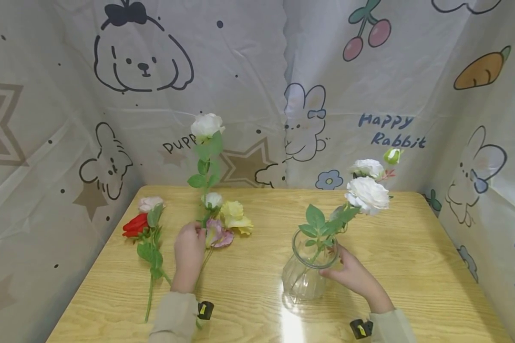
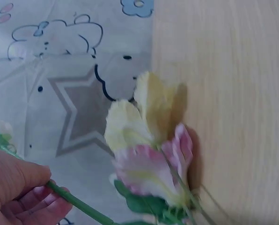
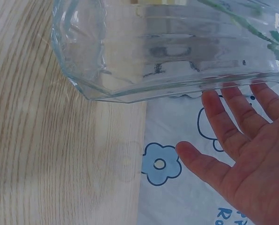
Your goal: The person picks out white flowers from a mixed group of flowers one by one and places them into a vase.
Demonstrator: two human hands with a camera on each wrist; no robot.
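In the head view my left hand [image 1: 189, 255] holds a tall white rose [image 1: 207, 127] upright by its stem. The left wrist view shows the green stem [image 2: 85, 205] pinched between thumb and fingers. My right hand [image 1: 357, 280] grips the clear glass vase [image 1: 302, 282] near its neck, thumb on the near side and fingers on the far side. A spray with white blooms [image 1: 367, 195] and green leaves stands in the vase, leaning right. Its stem shows through the glass.
Yellow [image 1: 236, 217] and pink-purple [image 1: 218, 234] flowers lie beside my left hand. Farther left on the wooden table [image 1: 257, 267] lie a red rose [image 1: 135, 226] and a pale pink flower [image 1: 151, 204]. A printed curtain [image 1: 240, 62] hangs behind and along both sides.
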